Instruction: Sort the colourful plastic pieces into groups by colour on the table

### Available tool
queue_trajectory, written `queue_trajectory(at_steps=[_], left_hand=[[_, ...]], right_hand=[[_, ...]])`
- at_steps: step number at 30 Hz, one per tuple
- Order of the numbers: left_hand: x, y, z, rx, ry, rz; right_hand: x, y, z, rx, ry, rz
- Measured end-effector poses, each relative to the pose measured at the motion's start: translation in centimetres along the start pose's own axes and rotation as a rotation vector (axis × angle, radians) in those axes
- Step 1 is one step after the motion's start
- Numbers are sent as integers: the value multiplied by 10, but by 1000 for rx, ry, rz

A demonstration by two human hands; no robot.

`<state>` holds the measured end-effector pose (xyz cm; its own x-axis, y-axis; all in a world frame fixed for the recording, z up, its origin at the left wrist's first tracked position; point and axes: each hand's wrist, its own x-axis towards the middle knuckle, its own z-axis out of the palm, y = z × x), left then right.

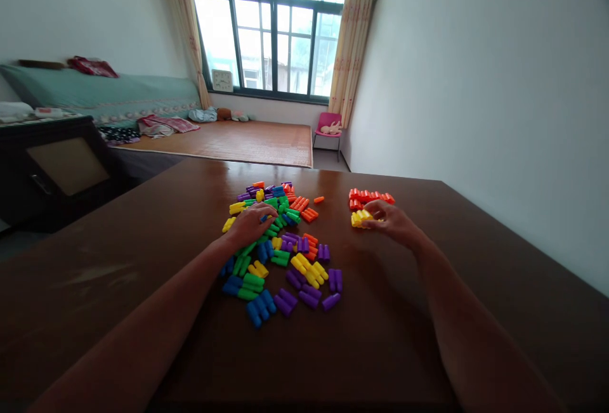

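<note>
1. In the head view, we see our right hand (390, 219) at the right of the dark brown table (380, 343); its thumb and fingers are clamped on the right end of a row of yellow blocks (360, 218); the row lies just on our side of the orange-red blocks (375, 196), which are lined up side by side.
2. In the same view, our left hand (251, 222) reaches over the heap of mixed blocks (280, 258), palm down, fingers bent and close together; a bit of blue shows by the fingertips, but we cannot tell whether they grip anything.
3. The heap spreads left of the yellow row, well apart from it, in green, purple, blue, yellow and orange; a single orange block (318, 200) lies between the two groups; a joined blue cluster (261, 308) and a lone purple block (331, 301) sit at the edge nearest us.
4. Beyond the table we see a bed (247, 137), a pink chair (326, 122) and a clock (222, 80) by the window (295, 45).
</note>
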<state>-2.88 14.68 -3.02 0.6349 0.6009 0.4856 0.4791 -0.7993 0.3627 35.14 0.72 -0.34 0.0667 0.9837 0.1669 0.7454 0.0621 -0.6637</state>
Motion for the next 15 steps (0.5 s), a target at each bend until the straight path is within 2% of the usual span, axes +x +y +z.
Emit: queue_trajectory(at_steps=[2, 4, 8, 15], left_hand=[[0, 0, 0, -5, 5, 1], [0, -1, 0, -15, 9, 3], [0, -3, 0, -25, 5, 11], [0, 3, -3, -25, 4, 5]], right_hand=[[4, 26, -13, -14, 219, 98], [7, 51, -19, -20, 298, 149], [12, 76, -11, -39, 236, 111], [17, 72, 0, -146, 175, 76]])
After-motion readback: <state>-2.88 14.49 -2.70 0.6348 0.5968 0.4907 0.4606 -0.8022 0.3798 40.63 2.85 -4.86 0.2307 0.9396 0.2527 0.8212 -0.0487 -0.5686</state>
